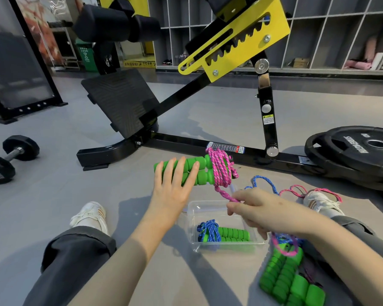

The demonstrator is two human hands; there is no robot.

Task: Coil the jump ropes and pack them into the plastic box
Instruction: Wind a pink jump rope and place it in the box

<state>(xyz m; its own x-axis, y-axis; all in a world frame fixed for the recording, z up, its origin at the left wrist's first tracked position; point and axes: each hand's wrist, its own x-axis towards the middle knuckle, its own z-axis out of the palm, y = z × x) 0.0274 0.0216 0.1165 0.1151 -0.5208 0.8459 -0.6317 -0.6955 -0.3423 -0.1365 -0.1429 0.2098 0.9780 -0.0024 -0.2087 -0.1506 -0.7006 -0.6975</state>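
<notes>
Left hand [175, 182]: fingers straight, spread flat across paired green ribbed foam handles [199, 171]; thumb hidden. Pink speckled braided rope [221, 168] wound in tight turns round handle ends. Rope tail pinched in fingertips of right hand [259, 212], above clear rectangular plastic box [205, 205] on smooth grey floor [75, 195]. Inside box: blue rope bundle [210, 230] on green handles. Near right leg: heap of spare green foam handles [290, 281], loose ropes [265, 182]. Behind: black steel bench frame [186, 140], stacked black weight plates [363, 151].
</notes>
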